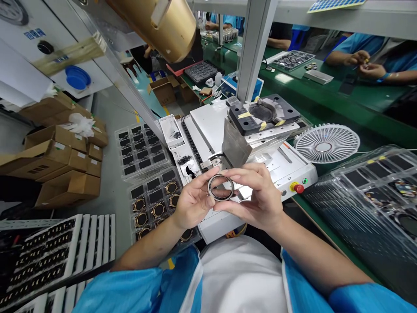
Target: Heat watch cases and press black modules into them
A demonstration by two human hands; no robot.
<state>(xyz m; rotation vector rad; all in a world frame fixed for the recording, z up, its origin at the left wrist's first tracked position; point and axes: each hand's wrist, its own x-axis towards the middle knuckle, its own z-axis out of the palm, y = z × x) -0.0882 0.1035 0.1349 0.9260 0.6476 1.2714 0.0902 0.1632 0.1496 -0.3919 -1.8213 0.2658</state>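
Between my two hands is a round watch case ring [231,188], silver and dark, open through the middle. My left hand [192,201] pinches its left side with thumb and fingers. On the other side, my right hand [260,195] grips the top and bottom edge between fingers and thumb. Just behind the ring stands a white machine [208,115] with a metal block, topped by a black fixture [263,114] that has a round recess and yellow tape. To the left lies a clear tray [153,198] holding several gold-rimmed rings.
A red stop button [298,188] sits at the machine's front right, with a white fan [327,145] behind it. Stacked clear trays [358,191] stand at right. A gold cylinder [169,30] hangs overhead. Cardboard boxes [71,174] are at left. A co-worker's hands [368,65] show across the bench.
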